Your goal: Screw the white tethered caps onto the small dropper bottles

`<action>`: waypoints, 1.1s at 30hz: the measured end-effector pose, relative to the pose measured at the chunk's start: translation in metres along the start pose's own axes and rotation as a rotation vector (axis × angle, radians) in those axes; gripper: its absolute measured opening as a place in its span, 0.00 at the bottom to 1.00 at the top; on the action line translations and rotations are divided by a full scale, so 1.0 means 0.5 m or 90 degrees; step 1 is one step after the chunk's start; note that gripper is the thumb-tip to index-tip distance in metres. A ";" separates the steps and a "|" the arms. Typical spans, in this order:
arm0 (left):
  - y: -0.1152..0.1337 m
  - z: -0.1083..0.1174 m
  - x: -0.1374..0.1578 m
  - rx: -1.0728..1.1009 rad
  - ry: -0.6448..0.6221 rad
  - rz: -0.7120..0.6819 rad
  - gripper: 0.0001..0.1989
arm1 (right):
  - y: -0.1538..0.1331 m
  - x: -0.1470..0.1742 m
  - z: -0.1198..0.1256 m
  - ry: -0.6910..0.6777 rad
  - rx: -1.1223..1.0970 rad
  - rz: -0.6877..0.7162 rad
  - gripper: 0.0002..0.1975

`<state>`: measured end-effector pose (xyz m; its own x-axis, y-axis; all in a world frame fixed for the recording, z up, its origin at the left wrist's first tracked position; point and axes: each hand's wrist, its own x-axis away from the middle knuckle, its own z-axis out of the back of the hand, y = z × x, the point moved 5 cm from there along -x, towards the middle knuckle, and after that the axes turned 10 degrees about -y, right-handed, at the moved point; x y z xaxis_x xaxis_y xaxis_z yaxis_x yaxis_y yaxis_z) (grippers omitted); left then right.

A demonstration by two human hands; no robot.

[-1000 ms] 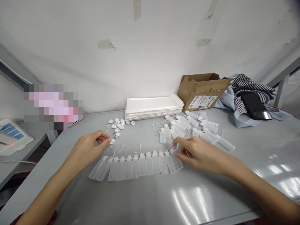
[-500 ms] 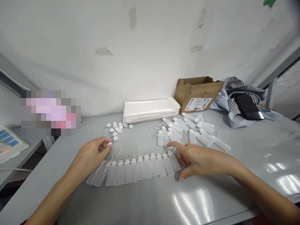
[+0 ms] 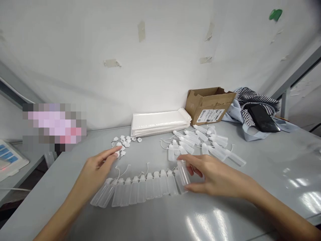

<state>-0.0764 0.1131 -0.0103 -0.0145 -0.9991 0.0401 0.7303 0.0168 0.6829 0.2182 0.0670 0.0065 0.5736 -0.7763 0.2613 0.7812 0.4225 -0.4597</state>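
At the right end of a row of small translucent plastic bottles point(image 3: 141, 190), my right hand point(image 3: 208, 172) grips one bottle point(image 3: 184, 174) between thumb and index finger, tilted and raised slightly off the row. My left hand point(image 3: 100, 167) is at the near edge of a small pile of white caps point(image 3: 127, 144), thumb and index finger closed on a white cap point(image 3: 117, 154), partly hidden by the fingers. The row's bottles lie side by side, necks away from me, several with thin looped straps.
More translucent bottles point(image 3: 192, 139) lie loosely heaped beyond my right hand. Behind them are a stack of white padded envelopes point(image 3: 160, 121) and a cardboard box point(image 3: 208, 103). A black phone point(image 3: 263, 117) rests on striped cloth point(image 3: 250, 97) at right.
My right hand has closed on the end bottle and lifted it slightly from the row. My left hand stays by the caps with its fingers shifted a little. The camera view has tilted slightly upward.
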 end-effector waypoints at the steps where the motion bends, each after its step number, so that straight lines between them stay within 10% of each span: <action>1: 0.003 -0.009 0.005 0.043 -0.012 0.006 0.23 | -0.010 0.000 0.000 0.034 0.016 0.030 0.25; 12: 0.069 -0.100 0.084 0.268 -0.209 -0.049 0.18 | -0.091 0.020 -0.026 0.335 0.131 0.352 0.23; 24: 0.108 -0.127 0.122 0.626 -0.381 0.004 0.09 | -0.105 0.026 -0.035 0.160 -0.234 0.344 0.32; 33: 0.102 -0.148 0.123 0.659 -0.372 0.049 0.09 | -0.091 0.021 -0.064 0.148 -0.210 0.281 0.34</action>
<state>0.0106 0.0495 -0.0272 -0.4997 -0.8294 0.2496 -0.1520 0.3677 0.9174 0.1807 0.0248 0.0027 0.7286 -0.6580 -0.1901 0.3418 0.5898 -0.7316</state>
